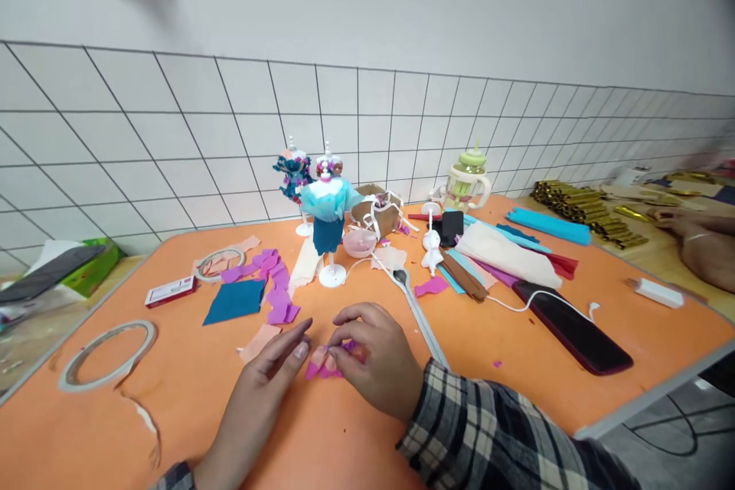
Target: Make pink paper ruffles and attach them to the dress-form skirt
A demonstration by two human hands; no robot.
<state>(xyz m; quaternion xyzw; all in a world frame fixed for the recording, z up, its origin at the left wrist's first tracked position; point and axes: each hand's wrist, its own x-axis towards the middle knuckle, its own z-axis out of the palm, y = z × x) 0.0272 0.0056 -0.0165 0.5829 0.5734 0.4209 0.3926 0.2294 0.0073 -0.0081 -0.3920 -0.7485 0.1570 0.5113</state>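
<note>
My right hand [376,356] is closed in a pinch on a small piece of crumpled pink and purple crepe paper [325,362] just above the orange table [189,390]. Beside it, my left hand [267,379] has its fingers stretched out and holds nothing; its fingertips are close to the paper's left edge. Part of the paper is hidden behind the right fingers. Just beyond the hands lie purple paper squares [279,295], a peach piece [258,342] and a teal sheet [234,301]. A small dress form [328,233] in blue paper stands upright behind them.
Tape rolls [72,374] [200,266] and a small red-and-white box [171,292] lie left. Scissors [422,314], a pink bowl [360,243], crepe paper rolls [511,256], a phone [574,329] and a lidded jug [468,180] sit right. Another person's arm [709,249] is far right.
</note>
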